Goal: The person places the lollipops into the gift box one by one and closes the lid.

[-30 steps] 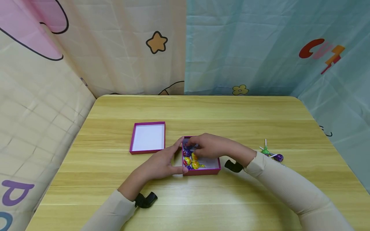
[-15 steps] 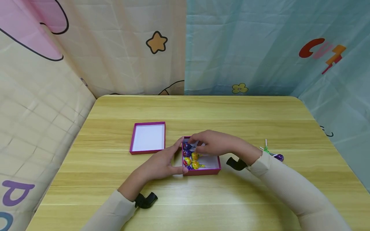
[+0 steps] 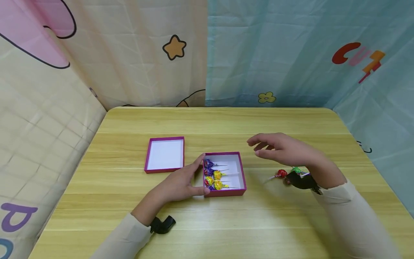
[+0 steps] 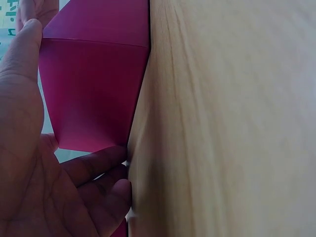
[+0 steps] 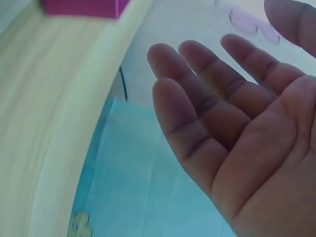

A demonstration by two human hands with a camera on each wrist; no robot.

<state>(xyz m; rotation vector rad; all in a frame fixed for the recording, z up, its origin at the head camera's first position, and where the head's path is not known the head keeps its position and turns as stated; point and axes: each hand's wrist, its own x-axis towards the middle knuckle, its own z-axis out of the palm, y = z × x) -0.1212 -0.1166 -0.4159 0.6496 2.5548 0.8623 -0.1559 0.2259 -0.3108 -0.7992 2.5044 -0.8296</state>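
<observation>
My left hand (image 3: pixel 182 182) holds the left side of a magenta box (image 3: pixel 224 193), its thumb at the front corner and a finger at the back corner. In the left wrist view the thumb (image 4: pixel 22 54) lies along the box's upper edge and other fingers bend near its base. Inside the box, several wrapped lollipops (image 3: pixel 218 175) lie with heads to the left and sticks to the right, some purple, some yellow. My right hand (image 3: pixel 281 147) hovers beyond the box's right side, fingers loosely bent with nothing in them, as the right wrist view of the palm (image 5: pixel 266 143) confirms.
A magenta-rimmed lid (image 3: pixel 166 154) with a white inside lies left of the box. On the table (image 3: pixel 226 230), a red lollipop (image 3: pixel 282 173) and a green one (image 3: pixel 295 169) lie at the right, partly behind the right wrist's black camera (image 3: pixel 302 180). Curtains stand behind the table.
My right hand has left the box and moved up and to the right, uncovering the lollipops inside. The red lollipop on the table now shows. The left hand stays in place.
</observation>
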